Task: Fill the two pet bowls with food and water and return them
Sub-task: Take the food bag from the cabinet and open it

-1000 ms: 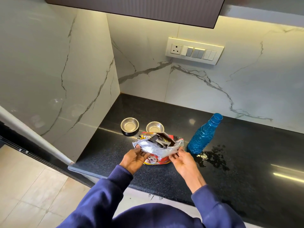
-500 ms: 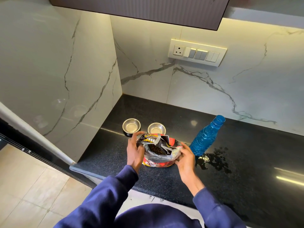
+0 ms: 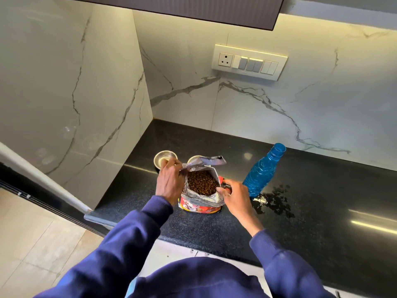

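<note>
On the black bench, near the corner, a red food bag stands upright with its foil mouth spread wide and brown kibble showing inside. The left hand pinches the left edge of the mouth; the right hand pinches the right edge, so both are closed on the bag. Two steel bowls sit just behind it: the left bowl is clear to see and looks empty, while the right bowl is mostly hidden by the bag's raised flap. A blue bottle, uncapped, stands to the right beside a puddle.

The bowls are small and the mouth is wide, so a quick tip would likely scatter kibble over the rims. The foil is limp and could fold or slip. Kibble landing in the puddle would be spoiled, and an elbow swing could knock the open bottle over.
</note>
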The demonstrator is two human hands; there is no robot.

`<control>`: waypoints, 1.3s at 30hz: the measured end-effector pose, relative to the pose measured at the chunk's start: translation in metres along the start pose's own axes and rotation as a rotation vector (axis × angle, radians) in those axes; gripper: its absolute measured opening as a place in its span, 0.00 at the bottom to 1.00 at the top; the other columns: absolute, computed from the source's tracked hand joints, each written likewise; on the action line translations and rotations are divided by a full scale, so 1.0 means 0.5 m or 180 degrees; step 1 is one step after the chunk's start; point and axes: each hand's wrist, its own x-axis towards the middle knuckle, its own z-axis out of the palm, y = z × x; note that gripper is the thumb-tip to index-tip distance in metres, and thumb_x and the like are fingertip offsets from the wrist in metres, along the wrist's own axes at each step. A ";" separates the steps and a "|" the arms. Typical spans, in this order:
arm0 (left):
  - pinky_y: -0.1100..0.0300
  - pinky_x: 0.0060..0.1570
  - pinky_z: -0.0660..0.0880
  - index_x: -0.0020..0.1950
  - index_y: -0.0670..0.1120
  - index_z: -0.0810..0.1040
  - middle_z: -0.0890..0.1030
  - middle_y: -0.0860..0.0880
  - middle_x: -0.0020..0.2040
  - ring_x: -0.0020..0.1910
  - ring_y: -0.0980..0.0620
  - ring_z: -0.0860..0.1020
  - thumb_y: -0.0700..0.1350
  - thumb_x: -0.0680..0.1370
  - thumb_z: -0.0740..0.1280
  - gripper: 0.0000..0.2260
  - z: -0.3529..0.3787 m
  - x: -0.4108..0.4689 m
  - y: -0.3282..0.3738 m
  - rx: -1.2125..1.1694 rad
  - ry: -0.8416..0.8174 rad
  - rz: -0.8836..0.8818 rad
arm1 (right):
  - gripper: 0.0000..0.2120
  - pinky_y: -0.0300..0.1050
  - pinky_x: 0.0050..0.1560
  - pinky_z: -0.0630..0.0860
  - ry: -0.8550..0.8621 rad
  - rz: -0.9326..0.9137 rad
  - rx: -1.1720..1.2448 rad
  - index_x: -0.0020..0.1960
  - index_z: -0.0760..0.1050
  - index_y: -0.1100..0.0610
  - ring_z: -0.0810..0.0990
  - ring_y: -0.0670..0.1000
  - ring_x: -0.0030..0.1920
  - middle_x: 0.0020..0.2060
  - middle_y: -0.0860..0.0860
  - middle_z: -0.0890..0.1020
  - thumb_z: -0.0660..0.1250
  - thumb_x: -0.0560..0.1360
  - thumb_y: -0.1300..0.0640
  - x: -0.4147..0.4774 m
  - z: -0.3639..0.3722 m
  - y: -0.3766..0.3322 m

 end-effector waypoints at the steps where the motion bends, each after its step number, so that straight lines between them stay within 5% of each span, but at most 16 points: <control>1: 0.45 0.45 0.77 0.49 0.38 0.84 0.80 0.41 0.52 0.52 0.41 0.77 0.43 0.81 0.66 0.10 -0.004 0.003 0.008 -0.0051 -0.0009 -0.0076 | 0.19 0.45 0.51 0.80 -0.0042 -0.0045 -0.0257 0.62 0.81 0.60 0.82 0.51 0.49 0.51 0.54 0.83 0.74 0.76 0.50 -0.001 0.003 0.007; 5: 0.51 0.38 0.71 0.40 0.40 0.77 0.79 0.41 0.38 0.36 0.41 0.77 0.53 0.83 0.62 0.20 0.001 0.017 0.018 -0.0449 -0.0189 -0.0828 | 0.03 0.42 0.48 0.75 0.0208 -0.0368 -0.0938 0.50 0.82 0.59 0.71 0.50 0.49 0.46 0.52 0.72 0.73 0.76 0.62 0.010 0.015 0.008; 7: 0.49 0.41 0.75 0.42 0.39 0.78 0.82 0.40 0.41 0.39 0.39 0.80 0.57 0.83 0.62 0.22 0.011 0.027 0.003 -0.0719 -0.0301 -0.1255 | 0.12 0.46 0.42 0.77 0.0368 -0.0359 -0.0964 0.37 0.78 0.58 0.73 0.50 0.42 0.39 0.52 0.75 0.69 0.77 0.69 0.022 0.016 -0.003; 9: 0.46 0.50 0.80 0.44 0.44 0.79 0.84 0.40 0.47 0.46 0.39 0.82 0.57 0.81 0.64 0.17 0.020 0.028 -0.012 -0.1238 -0.0416 -0.1711 | 0.22 0.44 0.33 0.67 0.0367 -0.0064 -0.0467 0.29 0.65 0.54 0.67 0.47 0.32 0.28 0.48 0.69 0.66 0.76 0.70 0.042 0.014 -0.002; 12: 0.46 0.57 0.79 0.44 0.48 0.78 0.84 0.42 0.49 0.50 0.42 0.82 0.52 0.79 0.71 0.09 0.031 0.016 -0.008 -0.2698 -0.0487 -0.2312 | 0.18 0.45 0.35 0.59 0.0013 0.0690 0.0520 0.30 0.70 0.62 0.65 0.47 0.33 0.28 0.49 0.67 0.67 0.78 0.65 0.073 0.016 0.018; 16: 0.52 0.39 0.83 0.45 0.40 0.77 0.84 0.43 0.36 0.34 0.46 0.83 0.40 0.83 0.64 0.08 0.023 0.010 0.016 -0.3939 -0.0788 -0.3138 | 0.16 0.42 0.38 0.72 -0.0405 0.1984 0.2264 0.38 0.80 0.63 0.76 0.50 0.37 0.35 0.52 0.79 0.59 0.80 0.72 0.091 0.031 0.038; 19: 0.46 0.55 0.76 0.47 0.38 0.77 0.84 0.41 0.31 0.27 0.46 0.84 0.42 0.85 0.60 0.12 0.013 0.000 0.016 -0.4421 -0.1298 -0.3664 | 0.20 0.51 0.48 0.79 -0.0642 0.2577 0.3165 0.45 0.76 0.66 0.79 0.57 0.42 0.42 0.60 0.80 0.48 0.76 0.80 0.104 0.038 0.048; 22: 0.47 0.47 0.82 0.49 0.36 0.79 0.84 0.39 0.39 0.39 0.45 0.85 0.42 0.84 0.61 0.12 0.016 -0.012 -0.010 -0.4626 -0.1460 -0.3787 | 0.18 0.60 0.55 0.81 -0.1018 0.2792 0.3349 0.52 0.77 0.69 0.81 0.62 0.49 0.46 0.63 0.82 0.49 0.78 0.78 0.110 0.035 0.037; 25: 0.45 0.66 0.74 0.56 0.36 0.79 0.81 0.39 0.51 0.58 0.43 0.78 0.43 0.83 0.63 0.11 0.011 -0.005 -0.026 -0.4458 -0.1706 -0.3814 | 0.17 0.53 0.40 0.84 -0.1128 0.2800 0.3257 0.49 0.79 0.69 0.81 0.60 0.46 0.43 0.63 0.84 0.51 0.79 0.77 0.107 0.024 0.032; 27: 0.47 0.61 0.76 0.56 0.37 0.80 0.83 0.39 0.49 0.52 0.44 0.80 0.40 0.83 0.62 0.09 0.004 0.001 -0.032 -0.4343 -0.1729 -0.3698 | 0.15 0.50 0.42 0.84 -0.1061 0.2617 0.3098 0.50 0.79 0.65 0.82 0.58 0.45 0.48 0.64 0.82 0.54 0.81 0.74 0.111 0.024 0.051; 29: 0.53 0.46 0.82 0.55 0.38 0.80 0.83 0.41 0.44 0.44 0.46 0.80 0.38 0.82 0.64 0.06 -0.008 -0.003 -0.035 -0.4137 -0.1586 -0.3627 | 0.09 0.53 0.50 0.82 -0.0978 0.2406 0.2901 0.51 0.80 0.65 0.84 0.57 0.44 0.47 0.62 0.84 0.63 0.83 0.63 0.113 0.013 0.056; 33: 0.59 0.29 0.81 0.48 0.38 0.77 0.79 0.42 0.42 0.38 0.48 0.78 0.38 0.81 0.66 0.04 0.004 -0.026 -0.053 -0.3769 -0.1416 -0.3673 | 0.18 0.55 0.56 0.80 -0.0896 0.2010 0.2120 0.51 0.82 0.66 0.85 0.57 0.49 0.46 0.60 0.87 0.70 0.79 0.48 0.118 0.012 0.060; 36: 0.58 0.26 0.80 0.53 0.35 0.78 0.79 0.41 0.42 0.36 0.48 0.80 0.35 0.82 0.63 0.05 0.025 -0.031 -0.057 -0.3816 -0.1318 -0.3622 | 0.20 0.55 0.49 0.78 -0.0690 0.1895 0.1884 0.44 0.81 0.69 0.82 0.57 0.45 0.40 0.60 0.83 0.72 0.78 0.50 0.125 0.017 0.058; 39: 0.55 0.33 0.83 0.51 0.33 0.78 0.83 0.40 0.39 0.37 0.46 0.83 0.32 0.84 0.55 0.12 0.043 -0.041 -0.071 -0.4004 -0.1272 -0.3717 | 0.09 0.56 0.47 0.80 -0.0548 0.2613 0.2585 0.45 0.78 0.65 0.82 0.57 0.40 0.40 0.61 0.82 0.65 0.82 0.63 0.125 0.022 0.043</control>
